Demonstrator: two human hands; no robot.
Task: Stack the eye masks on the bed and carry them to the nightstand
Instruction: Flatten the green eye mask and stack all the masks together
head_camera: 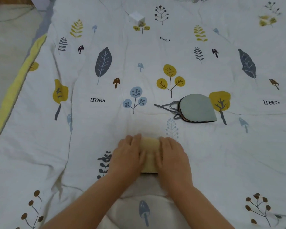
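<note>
While a folded yellow eye mask (pixel 149 152) lies on the bed near the lower middle of the view, both hands press on it from either side. Its pale yellow surface shows only in the strip between them, with a dark edge at its near end. On its left side the left hand (pixel 128 154) lies flat, fingers extended and spread over the fabric; the right hand (pixel 172 155) lies the same way on the right side, palm down, neither curled around anything. Both are slightly blurred. Farther off and to the right, well apart from the hands, a grey-green eye mask (pixel 197 107) rests on top of darker masks whose edges show beneath it, with grey straps (pixel 168 107) trailing to the left. All this sits on a white quilt (pixel 40 146) printed with leaves, mushrooms and the word "trees". Near the far edge lies a small white box (pixel 137 18).
</note>
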